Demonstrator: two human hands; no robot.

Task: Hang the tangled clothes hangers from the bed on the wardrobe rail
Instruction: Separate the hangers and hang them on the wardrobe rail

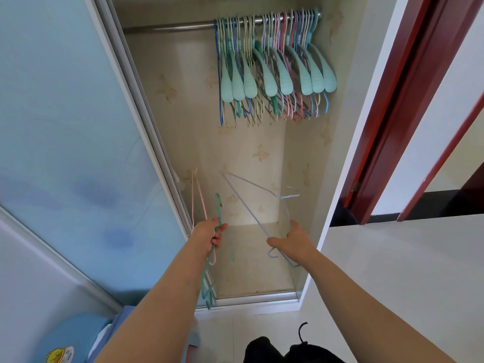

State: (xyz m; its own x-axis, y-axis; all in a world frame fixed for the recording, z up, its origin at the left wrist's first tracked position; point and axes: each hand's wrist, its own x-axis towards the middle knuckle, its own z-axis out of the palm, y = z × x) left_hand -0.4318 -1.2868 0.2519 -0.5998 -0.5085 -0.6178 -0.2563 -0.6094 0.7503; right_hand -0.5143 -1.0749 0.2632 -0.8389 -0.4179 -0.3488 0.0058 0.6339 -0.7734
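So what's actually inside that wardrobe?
A metal rail with a packed bunch of hangers pushed to its right end, mostly mint and pink. The floor below looks bare, though the arms and held hangers cover part of it.

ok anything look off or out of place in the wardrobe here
Nothing looks damaged or spilled. The hung hangers are all crowded at the right end of the rail, leaving its left part bare. The left hand grips pink and green hangers, the right hand a blue wire hanger, none hung yet.
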